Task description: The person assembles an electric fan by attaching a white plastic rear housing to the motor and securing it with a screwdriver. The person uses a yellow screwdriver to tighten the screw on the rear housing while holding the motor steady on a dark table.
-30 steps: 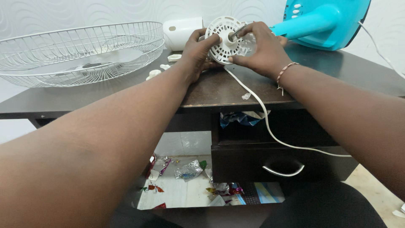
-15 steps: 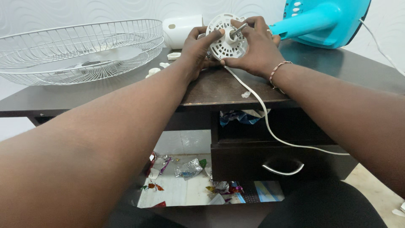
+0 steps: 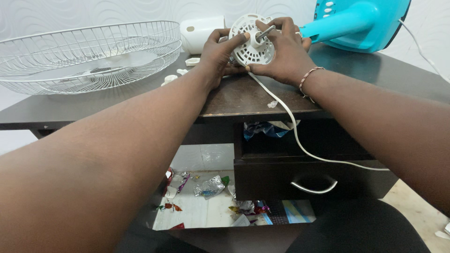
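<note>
A round white fan motor housing with slotted vents and a metal shaft sticking out of its centre stands at the back of the dark wooden desk. My left hand grips its left rim, thumb laid across the face. My right hand wraps its right side and top, fingers near the shaft; a thin bracelet circles that wrist. A white power cord runs from under the housing over the desk's front edge.
A white wire fan guard lies at the left, with a white plastic cover and small white parts behind my left hand. The turquoise fan base sits back right. A drawer stands open below; wrappers litter the floor.
Both hands and the housing have shifted slightly up and left across the frames. My right fingers have slid from the housing's right side up to its top, near the shaft.
</note>
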